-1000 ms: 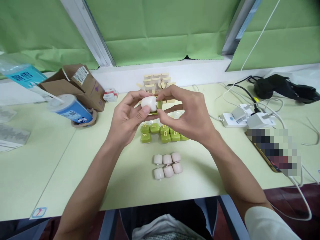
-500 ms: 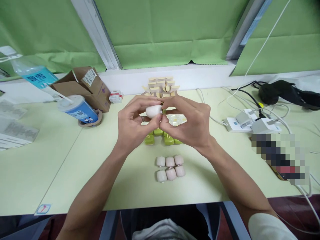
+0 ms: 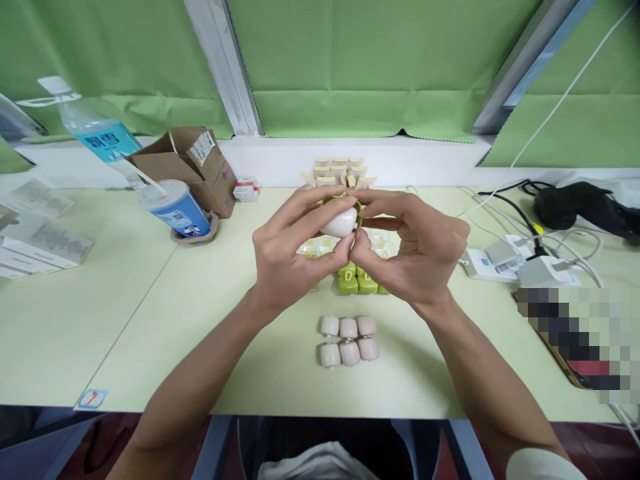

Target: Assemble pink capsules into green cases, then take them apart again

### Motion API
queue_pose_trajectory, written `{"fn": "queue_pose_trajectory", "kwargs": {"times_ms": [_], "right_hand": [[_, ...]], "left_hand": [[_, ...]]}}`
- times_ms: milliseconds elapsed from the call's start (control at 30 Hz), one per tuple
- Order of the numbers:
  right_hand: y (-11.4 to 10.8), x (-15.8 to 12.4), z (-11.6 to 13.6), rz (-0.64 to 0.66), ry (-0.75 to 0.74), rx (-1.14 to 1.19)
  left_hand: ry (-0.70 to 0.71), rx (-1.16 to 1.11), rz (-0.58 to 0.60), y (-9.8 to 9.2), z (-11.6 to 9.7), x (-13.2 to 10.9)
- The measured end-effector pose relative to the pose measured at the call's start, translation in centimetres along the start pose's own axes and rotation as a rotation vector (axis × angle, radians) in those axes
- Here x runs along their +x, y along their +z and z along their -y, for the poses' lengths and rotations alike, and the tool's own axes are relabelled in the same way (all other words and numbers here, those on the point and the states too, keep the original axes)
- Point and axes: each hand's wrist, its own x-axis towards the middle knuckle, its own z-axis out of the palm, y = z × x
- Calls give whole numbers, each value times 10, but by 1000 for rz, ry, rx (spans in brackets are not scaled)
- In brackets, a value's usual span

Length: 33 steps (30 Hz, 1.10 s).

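1. Both hands have closed in on each other since a second ago. The thumbs stood apart then and now meet under the white piece (image 3: 340, 222). The green part seen beside it then no longer shows clearly (it may be hidden behind the fingers).
2. Left hand (image 3: 295, 260): fingers arched over the top of the white piece, thumb below it, clamped on it.
3. Right hand (image 3: 415, 253): forefinger and thumb pinch the right end of the same piece, so this hand is closed on it too.
4. Position of the white piece: held in the air between the two hands, above the desk (image 3: 150, 320). It sits over the green pieces (image 3: 357, 283) and some clear packets (image 3: 380, 243) and touches neither.
5. Six pale pieces (image 3: 349, 340) lie in two rows of three near the front edge, as they did before. A stack of beige pieces (image 3: 340, 170) stands at the back by the wall.
6. Reading (a judgement): with both grips tighter and the green part out of sight, the piece looks squeezed rather than merely held. Whether anything has seated, I cannot tell.
7. Surroundings: a cup (image 3: 175, 207), a cardboard box (image 3: 200, 160) and a water bottle (image 3: 100, 133) to the left. A power strip (image 3: 510, 260) with cables lies to the right.
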Motion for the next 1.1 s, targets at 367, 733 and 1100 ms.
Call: {"fn": "queue_pose_trajectory", "kwargs": {"times_ms": [367,733,1100], "right_hand": [[4,-3,-2,-32,25,59],[-8,1,5,130,192,160],[-7,0,3,158,204,260]], "left_hand": [[40,81,-10,5,8,-8],[186,104,154,-21,8,7],[119,-28,96,-25,6,9]]}}
